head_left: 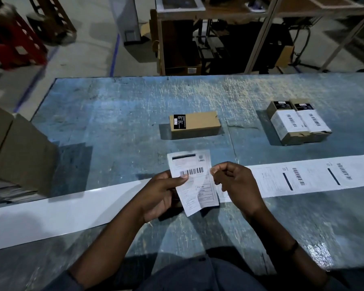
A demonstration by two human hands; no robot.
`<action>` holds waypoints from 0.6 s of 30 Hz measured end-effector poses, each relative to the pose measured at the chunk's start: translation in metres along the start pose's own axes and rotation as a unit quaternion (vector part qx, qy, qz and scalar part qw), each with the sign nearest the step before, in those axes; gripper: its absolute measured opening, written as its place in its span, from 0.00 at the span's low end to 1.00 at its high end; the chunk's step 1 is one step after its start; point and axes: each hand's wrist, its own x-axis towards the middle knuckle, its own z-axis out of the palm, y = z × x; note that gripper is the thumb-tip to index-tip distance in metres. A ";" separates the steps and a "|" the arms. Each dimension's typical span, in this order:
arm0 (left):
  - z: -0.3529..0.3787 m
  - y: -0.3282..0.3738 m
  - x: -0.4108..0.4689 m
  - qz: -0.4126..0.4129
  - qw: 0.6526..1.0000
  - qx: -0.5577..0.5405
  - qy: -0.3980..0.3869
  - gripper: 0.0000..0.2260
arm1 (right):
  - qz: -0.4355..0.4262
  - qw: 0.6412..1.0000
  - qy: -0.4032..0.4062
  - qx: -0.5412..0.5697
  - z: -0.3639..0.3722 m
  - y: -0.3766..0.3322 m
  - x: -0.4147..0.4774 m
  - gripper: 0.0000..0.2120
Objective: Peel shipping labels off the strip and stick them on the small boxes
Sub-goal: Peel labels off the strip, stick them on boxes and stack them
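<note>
We hold the white printed shipping label [189, 162] up off the scuffed blue surface [114, 114], just in front of us and above the long white label strip [315, 177] that runs across from left to right. Our left hand [162, 194] grips the label's left side, thumb pressed on the barcode and fingers curled behind the sheet. Our right hand [237, 181] has its fingers curled, with thumb and forefinger meeting at the label's right edge in what looks like a pinch.

The plain brown cardboard box [194, 124] lies flat just beyond the label, its top bare apart from a small black sticker at the left end. The two labelled brown boxes [298, 122] sit side by side, touching, well off to the right. A large cardboard carton [19, 148] stands at the left edge.

We judge the label to be very light, thin and floppy, sticky on its back and likely to curl or fold onto itself. Holding it by opposite edges, kept taut, should suit it best. The box looks light enough to slide when pressed, so it may need steadying.
</note>
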 end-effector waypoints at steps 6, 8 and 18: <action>-0.002 0.000 0.009 0.078 0.979 0.112 0.149 0.06 | 0.011 1.000 0.020 0.016 -0.010 0.002 0.009 0.06; 0.000 0.001 0.011 0.086 0.978 0.109 0.154 0.06 | 0.022 0.999 0.029 0.035 -0.011 0.001 0.010 0.05; 0.004 0.010 0.028 0.122 0.963 0.141 0.196 0.06 | 0.010 0.998 0.055 0.023 -0.015 0.000 0.027 0.03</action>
